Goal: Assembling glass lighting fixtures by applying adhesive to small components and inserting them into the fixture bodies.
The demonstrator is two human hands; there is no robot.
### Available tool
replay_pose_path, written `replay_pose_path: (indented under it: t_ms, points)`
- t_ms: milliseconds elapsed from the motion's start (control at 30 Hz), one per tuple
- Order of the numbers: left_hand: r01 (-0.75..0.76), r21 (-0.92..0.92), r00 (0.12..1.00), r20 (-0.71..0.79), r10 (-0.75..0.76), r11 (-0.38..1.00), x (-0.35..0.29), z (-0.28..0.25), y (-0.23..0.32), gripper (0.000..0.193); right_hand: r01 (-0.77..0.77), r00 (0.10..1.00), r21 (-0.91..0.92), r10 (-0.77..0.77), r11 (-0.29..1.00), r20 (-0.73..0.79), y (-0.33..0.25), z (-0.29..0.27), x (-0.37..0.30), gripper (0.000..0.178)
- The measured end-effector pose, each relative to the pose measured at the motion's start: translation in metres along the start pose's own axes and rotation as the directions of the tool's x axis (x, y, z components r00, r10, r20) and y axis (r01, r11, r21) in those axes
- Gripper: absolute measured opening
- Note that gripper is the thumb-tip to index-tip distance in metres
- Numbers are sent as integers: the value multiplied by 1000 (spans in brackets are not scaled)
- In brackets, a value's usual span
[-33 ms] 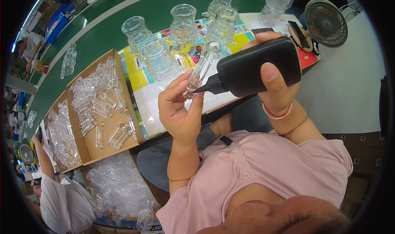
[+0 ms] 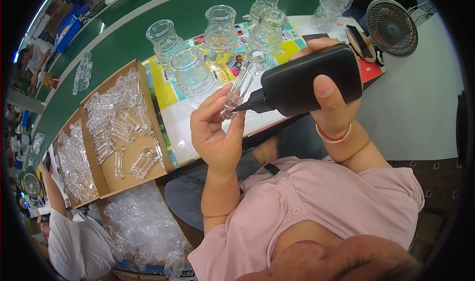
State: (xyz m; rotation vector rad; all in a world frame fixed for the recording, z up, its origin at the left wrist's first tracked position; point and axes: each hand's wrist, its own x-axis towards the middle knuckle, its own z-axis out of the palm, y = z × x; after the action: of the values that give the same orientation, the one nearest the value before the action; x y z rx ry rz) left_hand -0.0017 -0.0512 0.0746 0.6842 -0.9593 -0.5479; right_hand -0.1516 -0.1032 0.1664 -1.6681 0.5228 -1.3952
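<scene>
Your left hand pinches the clear tube between thumb and fingertips, above the table; your right hand's grip curls around the black bottle, nozzle at the tube's lower end.

Single head-worn fisheye view, facing down, near the fingers, green table beyond

My left hand is raised, fingers curled and thumb opposite them in a pinch, the wrist nearly straight above my left forearm. My right hand curves in a wider grip, thumb pointing upward, my right forearm slanting back from the wrist
</scene>
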Motion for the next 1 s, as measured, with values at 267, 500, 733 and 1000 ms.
replay_pose_path:
  t_ms: [267,500,733,1000]
  points:
    - [-18,100,999,33,15,995,0,-1,0,38,59,996,-3,-59,998,71,-10,-2,1,36]
    - [3,303,1000,-28,6,953,1,0,7,37,408,900,-316,-318,857,298,-21,-5,0,41]
    - [-61,375,997,-12,71,925,2,-1,1,36,522,832,-390,-353,759,427,-32,-6,-8,47]
    - [208,93,978,-5,-209,974,-1,2,21,39,591,785,-197,-501,782,365,-19,-12,-18,46]
